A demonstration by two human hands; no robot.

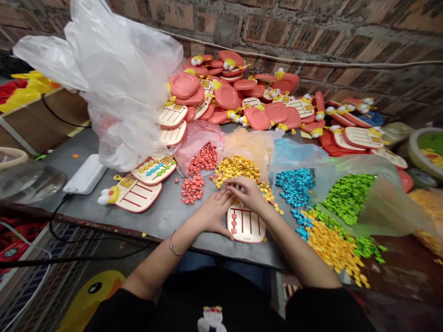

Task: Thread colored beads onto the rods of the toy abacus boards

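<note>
A cream toy board (246, 225) with a red rim lies in front of me. Several small red beads sit along its leftmost slot, and the other visible slots are bare. Against the board's left side rests my left hand (215, 211), open, thumb apart near the lower corner and fingers stretched toward the top. My right hand (248, 192) hovers over the board's upper end, fingertips bent together close to the left fingers. Whatever they pinch is too small to make out. The hands hide the board's top. Just beyond are yellow beads (238, 168) and red beads (193, 189).
Blue beads (296, 186), green beads (349, 196) and orange-yellow beads (332, 242) spill from bags at right. Stacked red-backed boards (226, 96) line the brick wall. Left are a filled board (154, 169), a slotted board (138, 194), a white power bank (86, 175) and a plastic bag (121, 60).
</note>
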